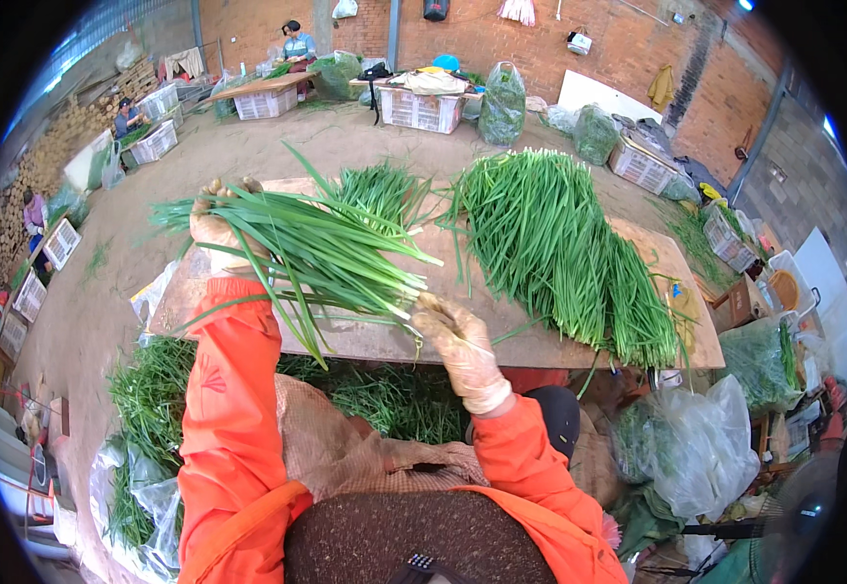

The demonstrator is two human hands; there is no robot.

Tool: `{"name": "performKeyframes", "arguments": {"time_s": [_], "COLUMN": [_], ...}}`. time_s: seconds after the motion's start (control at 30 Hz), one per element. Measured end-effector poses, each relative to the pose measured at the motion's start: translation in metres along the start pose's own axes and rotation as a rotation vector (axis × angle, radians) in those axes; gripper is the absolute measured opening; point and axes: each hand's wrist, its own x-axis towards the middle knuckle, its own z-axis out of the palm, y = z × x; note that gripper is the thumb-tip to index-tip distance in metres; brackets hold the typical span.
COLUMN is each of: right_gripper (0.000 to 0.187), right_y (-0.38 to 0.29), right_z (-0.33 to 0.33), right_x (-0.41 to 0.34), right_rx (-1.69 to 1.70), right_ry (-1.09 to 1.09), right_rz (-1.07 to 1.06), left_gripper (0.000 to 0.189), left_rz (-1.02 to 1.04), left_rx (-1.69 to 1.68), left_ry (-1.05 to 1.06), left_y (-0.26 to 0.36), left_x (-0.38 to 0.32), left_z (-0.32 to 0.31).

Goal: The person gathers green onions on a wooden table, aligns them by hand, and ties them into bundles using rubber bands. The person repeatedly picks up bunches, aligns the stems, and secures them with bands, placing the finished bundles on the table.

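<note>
My left hand (222,230), in a soiled glove, is wrapped around a bunch of garlic chives (321,244) held above a wooden board (365,339). The leaf tips trail to the left, and the pale cut ends point right. At those ends is my gloved right hand (460,347), thumb and fingers close together by the stems; whether it pinches a stem is too fine to tell. A large heap of chives (554,248), stem ends fairly even, lies on the board's right part. Behind the held bunch rests a smaller pile of chives (379,193).
Loose greens (394,401) lie beneath the board's near edge, and more greens (149,394) spill at my left. Plastic bags (708,445) and a fan (795,511) stand at my right. Across the floor, several people sit by boards and crates (266,106).
</note>
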Motion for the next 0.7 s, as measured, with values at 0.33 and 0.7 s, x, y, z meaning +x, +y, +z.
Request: {"name": "performKeyframes", "arguments": {"time_s": [0.33, 0.7], "right_gripper": [0.047, 0.028], "right_y": [0.006, 0.011], "right_z": [0.031, 0.029], "right_x": [0.013, 0.003], "right_rx": [0.509, 0.269], "right_ry": [-0.021, -0.039], "right_rz": [0.086, -0.019], "left_gripper": [0.019, 0.012], "left_rz": [-0.111, -0.047], "left_rx": [-0.088, -0.061], "left_ry": [0.022, 0.074], "left_y": [-0.010, -0.025], "left_x": [-0.008, -0.026], "left_z": [-0.013, 0.001]}}
